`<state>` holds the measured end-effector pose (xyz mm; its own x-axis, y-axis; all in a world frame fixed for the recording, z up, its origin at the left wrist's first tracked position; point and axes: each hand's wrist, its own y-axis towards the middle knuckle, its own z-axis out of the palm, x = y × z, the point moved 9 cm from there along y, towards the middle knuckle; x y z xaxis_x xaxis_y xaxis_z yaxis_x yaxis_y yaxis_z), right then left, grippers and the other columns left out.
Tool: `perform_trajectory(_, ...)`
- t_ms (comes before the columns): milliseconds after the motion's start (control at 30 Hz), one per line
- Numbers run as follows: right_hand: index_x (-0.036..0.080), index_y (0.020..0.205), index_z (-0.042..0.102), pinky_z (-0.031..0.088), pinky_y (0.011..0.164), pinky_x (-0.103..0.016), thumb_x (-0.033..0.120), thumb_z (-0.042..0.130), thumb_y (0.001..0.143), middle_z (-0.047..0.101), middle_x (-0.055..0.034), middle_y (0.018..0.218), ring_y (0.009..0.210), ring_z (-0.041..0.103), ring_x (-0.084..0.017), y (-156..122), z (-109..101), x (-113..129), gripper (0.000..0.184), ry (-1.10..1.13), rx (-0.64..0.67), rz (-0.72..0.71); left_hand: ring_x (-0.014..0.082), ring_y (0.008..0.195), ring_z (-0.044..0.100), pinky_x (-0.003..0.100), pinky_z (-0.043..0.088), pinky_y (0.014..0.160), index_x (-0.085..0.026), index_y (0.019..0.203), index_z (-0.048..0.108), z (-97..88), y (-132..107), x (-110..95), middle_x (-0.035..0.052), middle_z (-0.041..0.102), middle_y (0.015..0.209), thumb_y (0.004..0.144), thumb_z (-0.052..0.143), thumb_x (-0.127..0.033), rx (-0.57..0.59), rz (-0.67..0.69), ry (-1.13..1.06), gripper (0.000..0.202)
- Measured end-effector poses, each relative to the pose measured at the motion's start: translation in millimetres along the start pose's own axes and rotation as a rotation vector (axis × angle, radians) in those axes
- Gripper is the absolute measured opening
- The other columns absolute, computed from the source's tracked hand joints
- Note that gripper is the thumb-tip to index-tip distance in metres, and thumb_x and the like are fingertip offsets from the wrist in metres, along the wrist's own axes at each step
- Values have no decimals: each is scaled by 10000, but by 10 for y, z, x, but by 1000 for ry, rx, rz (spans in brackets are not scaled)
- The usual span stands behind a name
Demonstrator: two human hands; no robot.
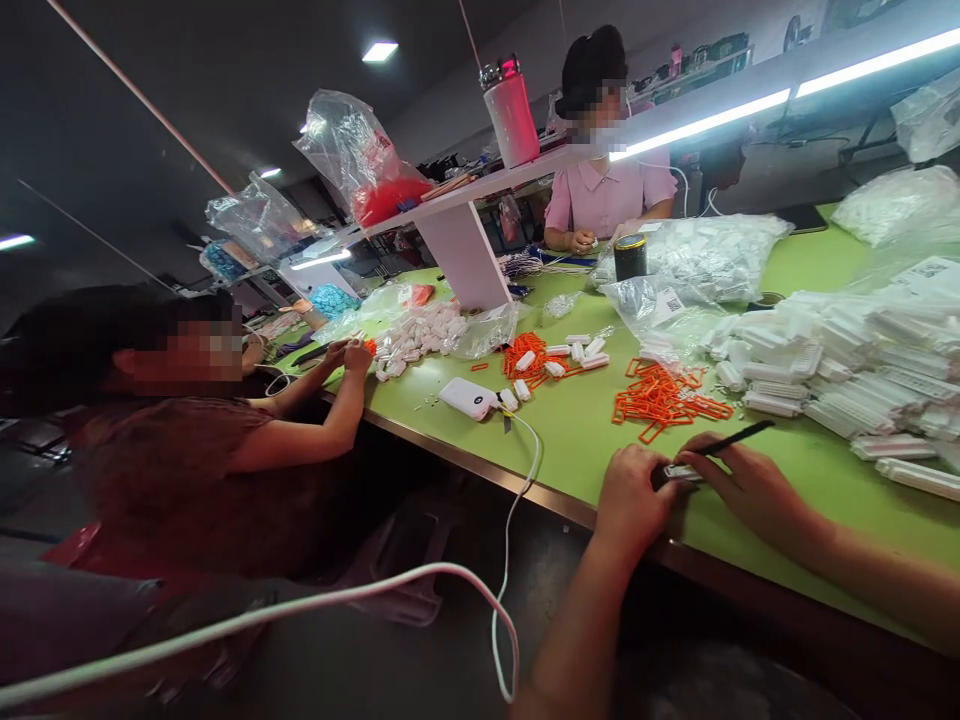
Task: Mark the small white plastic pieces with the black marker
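Note:
At the table's front edge my left hand (632, 497) is closed around one end of a small white plastic housing (684, 474). My right hand (742, 492) grips a slim black stick-like tool (739, 437), its far end pointing up and to the right. The fingers of my right hand meet the housing, and the tool's lower end is hidden by them. Just beyond my hands lies a pile of orange rectangular frames (660, 400). A large heap of long white plastic connector housings (847, 365) is to the right.
A white power bank (468, 398) with a white cable (534, 450) hanging over the edge lies to the left. Farther along are more orange frames (525, 352) and small white pieces (420, 335). One co-worker (225, 440) sits left, another (611, 190) across the green table (427, 440).

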<state>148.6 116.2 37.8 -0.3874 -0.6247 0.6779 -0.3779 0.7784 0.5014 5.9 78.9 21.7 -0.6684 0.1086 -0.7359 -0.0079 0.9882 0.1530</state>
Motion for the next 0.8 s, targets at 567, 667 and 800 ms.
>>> perform_trajectory(567, 225, 877, 644, 552, 718, -311, 552, 500, 1051, 737, -39, 797, 722, 682, -192, -1, -46, 87, 397, 160, -69, 45, 222, 943, 664, 358, 511, 881, -214, 963, 715, -36, 19, 43, 26, 712, 950, 850, 780, -178, -25, 64, -8, 135)
perform_trajectory(667, 226, 876, 648, 547, 730, -313, 529, 493, 1060, 732, -41, 806, 733, 678, -193, -4, -39, 97, 387, 142, -69, 29, 225, 953, 661, 364, 508, 888, -213, 968, 717, -32, 21, 57, 29, 711, 955, 851, 777, -184, -28, 65, -7, 134)
perform_trajectory(800, 228, 894, 662, 544, 741, -316, 509, 497, 1065, 730, -42, 819, 749, 677, -196, -10, -24, 87, 369, 92, -49, 34, 224, 951, 660, 364, 502, 888, -215, 961, 717, -34, 25, 53, 28, 712, 954, 853, 768, -182, -31, 69, -13, 124)
